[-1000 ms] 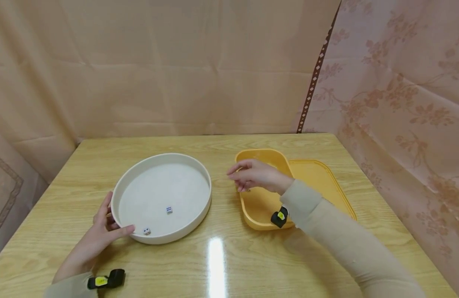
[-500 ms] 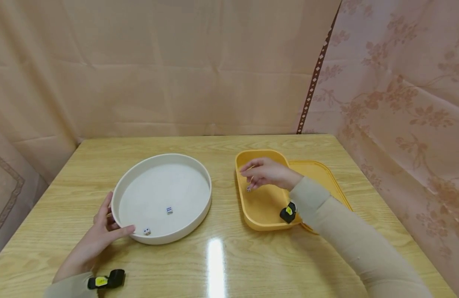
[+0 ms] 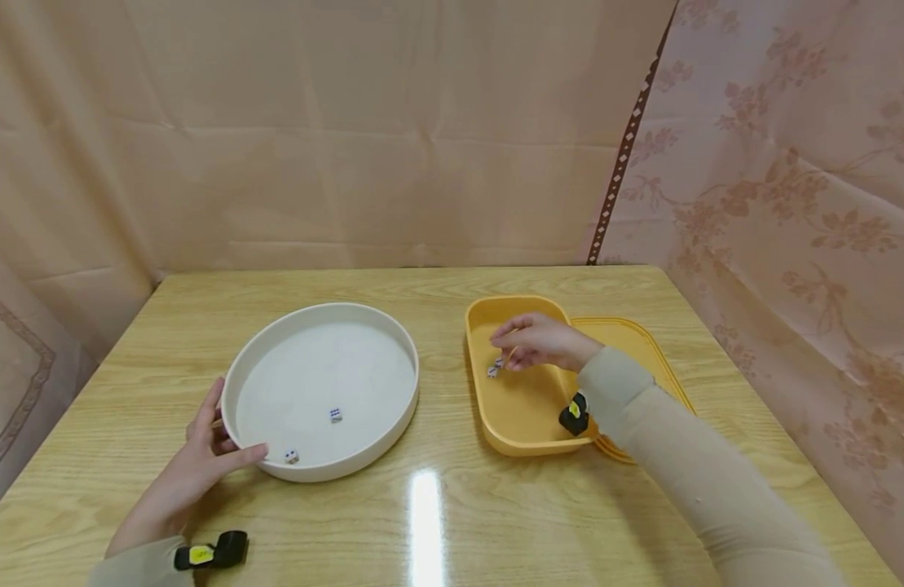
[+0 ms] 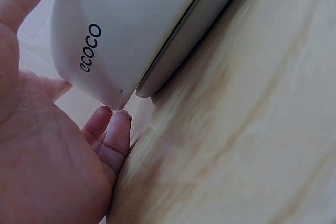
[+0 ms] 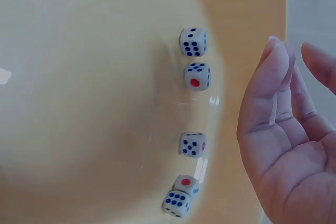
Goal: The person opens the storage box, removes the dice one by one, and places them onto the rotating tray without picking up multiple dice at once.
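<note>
My left hand (image 3: 195,456) grips the left side of a round white tray (image 3: 411,399), thumb over the rim and fingers along the outer wall. The tray's side (image 4: 131,19) carries the word "ecoco" in the left wrist view. Two dice lie inside it, one die (image 3: 336,415) near the middle and another die (image 3: 292,456) by the front rim. My right hand (image 3: 543,341) hovers over the yellow container (image 3: 525,408), its fingers bent loosely with nothing seen between them. Below them, in the right wrist view, several white dice (image 5: 197,76) lie along the container's wall.
A yellow lid (image 3: 628,350) lies to the right of the container, partly covered by it and the right sleeve. Both tray and container stand on a wooden table (image 3: 437,505). Curtains (image 3: 422,130) hang behind and at the sides.
My right hand has moved rightward from the container's left rim to over its inside, and dice beneath the fingers have come into view. My left hand has stayed on the tray.
</note>
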`<state>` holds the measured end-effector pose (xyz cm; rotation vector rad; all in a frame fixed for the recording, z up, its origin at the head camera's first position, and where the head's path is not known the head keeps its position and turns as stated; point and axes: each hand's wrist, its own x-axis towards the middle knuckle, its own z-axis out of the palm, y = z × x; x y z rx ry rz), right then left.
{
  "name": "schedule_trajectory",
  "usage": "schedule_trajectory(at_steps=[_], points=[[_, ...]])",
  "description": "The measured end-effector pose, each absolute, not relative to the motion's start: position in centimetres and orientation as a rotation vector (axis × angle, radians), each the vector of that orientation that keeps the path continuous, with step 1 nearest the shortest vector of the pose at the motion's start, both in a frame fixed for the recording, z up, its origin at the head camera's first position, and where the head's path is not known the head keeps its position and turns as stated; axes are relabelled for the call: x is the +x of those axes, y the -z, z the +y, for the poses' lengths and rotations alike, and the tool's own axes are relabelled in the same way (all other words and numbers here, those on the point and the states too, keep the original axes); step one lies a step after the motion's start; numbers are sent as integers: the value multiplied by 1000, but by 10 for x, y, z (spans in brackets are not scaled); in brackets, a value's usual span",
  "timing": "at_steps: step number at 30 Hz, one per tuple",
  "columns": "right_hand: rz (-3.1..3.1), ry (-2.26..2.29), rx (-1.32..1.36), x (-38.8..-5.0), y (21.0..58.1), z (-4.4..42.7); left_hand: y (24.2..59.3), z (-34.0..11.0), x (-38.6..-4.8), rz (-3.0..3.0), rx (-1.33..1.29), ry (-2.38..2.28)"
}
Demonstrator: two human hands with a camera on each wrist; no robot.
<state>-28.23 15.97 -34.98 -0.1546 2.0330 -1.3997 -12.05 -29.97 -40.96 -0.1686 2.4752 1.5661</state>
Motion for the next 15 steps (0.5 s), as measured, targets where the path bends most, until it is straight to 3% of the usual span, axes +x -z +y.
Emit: schedule_trajectory(at_steps=[15], points=[[1993, 1397, -102, -285, 374, 160, 411, -301, -121, 2478, -175, -1554]])
